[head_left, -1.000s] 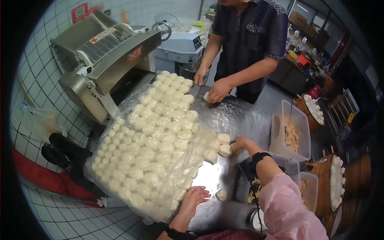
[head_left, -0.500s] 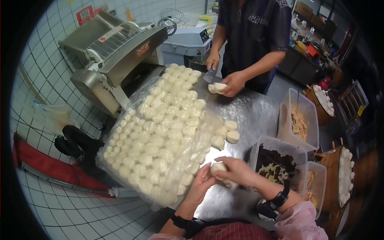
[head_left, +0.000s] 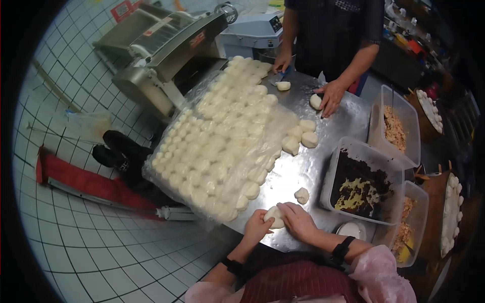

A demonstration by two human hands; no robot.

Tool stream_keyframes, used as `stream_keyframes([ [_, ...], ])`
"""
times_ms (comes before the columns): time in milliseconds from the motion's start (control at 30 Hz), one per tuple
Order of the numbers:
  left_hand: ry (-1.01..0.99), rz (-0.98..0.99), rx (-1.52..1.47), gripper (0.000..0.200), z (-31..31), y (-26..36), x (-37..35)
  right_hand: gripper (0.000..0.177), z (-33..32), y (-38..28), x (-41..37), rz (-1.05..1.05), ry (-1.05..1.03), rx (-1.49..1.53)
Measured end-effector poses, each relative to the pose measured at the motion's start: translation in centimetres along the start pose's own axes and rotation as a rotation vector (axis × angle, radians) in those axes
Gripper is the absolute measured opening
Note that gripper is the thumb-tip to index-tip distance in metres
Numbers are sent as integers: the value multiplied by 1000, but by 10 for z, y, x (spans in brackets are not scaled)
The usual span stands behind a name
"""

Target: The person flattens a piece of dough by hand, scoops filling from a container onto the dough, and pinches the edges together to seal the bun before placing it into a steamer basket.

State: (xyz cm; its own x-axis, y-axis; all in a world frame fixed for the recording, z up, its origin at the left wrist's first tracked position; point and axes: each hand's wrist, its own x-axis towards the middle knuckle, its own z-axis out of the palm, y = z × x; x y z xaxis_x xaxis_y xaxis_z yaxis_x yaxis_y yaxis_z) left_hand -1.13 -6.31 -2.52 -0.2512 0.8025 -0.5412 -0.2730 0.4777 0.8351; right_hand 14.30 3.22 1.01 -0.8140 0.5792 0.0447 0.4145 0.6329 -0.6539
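Note:
Between my two hands is a piece of white dough point(head_left: 274, 217), held low over the near edge of the metal table point(head_left: 283, 242). My left hand point(head_left: 256, 225) grips its left side with bent fingers. Against its right side press the fingers of my right hand point(head_left: 299, 221). A small loose dough ball point(head_left: 301, 195) lies just beyond my right hand. To the left spread many dough balls point(head_left: 212, 151) under clear plastic film, and a few uncovered dough balls point(head_left: 308, 139) sit at their right edge.
Across the table a person holds a scraper point(head_left: 279, 76) and has the other hand on a dough ball point(head_left: 316, 102). At right stand plastic tubs of dark filling point(head_left: 364, 177) and orange-brown filling point(head_left: 394, 129), and a white round lid or dish point(head_left: 352, 231). A metal machine point(head_left: 161, 55) stands at back left.
My view has shifted. My hands have come nearer to me with the dough, which looks flatter now. The other person's hands have moved apart, and a cut piece lies by the scraper.

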Motion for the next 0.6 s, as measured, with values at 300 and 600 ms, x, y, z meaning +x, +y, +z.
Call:
stream_keyframes([
  [300, 313, 237, 219, 15, -16, 8, -7, 58, 31, 4, 10, -285, -64, -183],
  [600, -62, -12, 131, 13, -11, -8, 18, 54, 13, 8, -42, -371, -215, -180],
])
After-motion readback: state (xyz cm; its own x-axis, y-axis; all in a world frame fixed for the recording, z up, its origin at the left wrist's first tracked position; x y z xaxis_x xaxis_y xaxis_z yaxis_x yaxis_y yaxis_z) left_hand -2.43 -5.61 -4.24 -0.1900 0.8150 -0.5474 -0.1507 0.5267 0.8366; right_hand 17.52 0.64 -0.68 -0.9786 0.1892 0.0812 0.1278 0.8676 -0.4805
